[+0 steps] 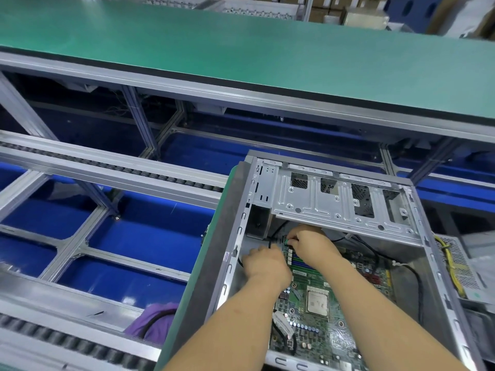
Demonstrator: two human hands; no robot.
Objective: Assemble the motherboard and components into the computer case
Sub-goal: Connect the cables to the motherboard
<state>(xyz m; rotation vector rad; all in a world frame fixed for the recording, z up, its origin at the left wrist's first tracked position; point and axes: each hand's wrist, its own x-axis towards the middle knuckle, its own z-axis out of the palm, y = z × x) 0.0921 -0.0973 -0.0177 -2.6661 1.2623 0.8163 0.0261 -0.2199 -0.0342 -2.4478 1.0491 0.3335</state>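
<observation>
An open grey computer case (241, 223) lies on its side at the lower right. A green motherboard (321, 333) sits inside it, with a square CPU socket (318, 303) near its middle. Both my hands work at the board's far corner, under the silver drive cage (334, 207). My right hand (308, 243) pinches a small black cable connector (288, 241) at the board's edge by the memory slots. My left hand (265, 263) has curled fingers right beside it, where a thin black cable (269, 243) runs; what it grips is hidden.
A power supply (460, 269) with yellow wires lies right of the case. A long green bench (241, 54) spans the back. Roller conveyor rails (107, 167) and blue bins (144, 236) fill the left. A purple cloth (155, 322) lies at the lower left.
</observation>
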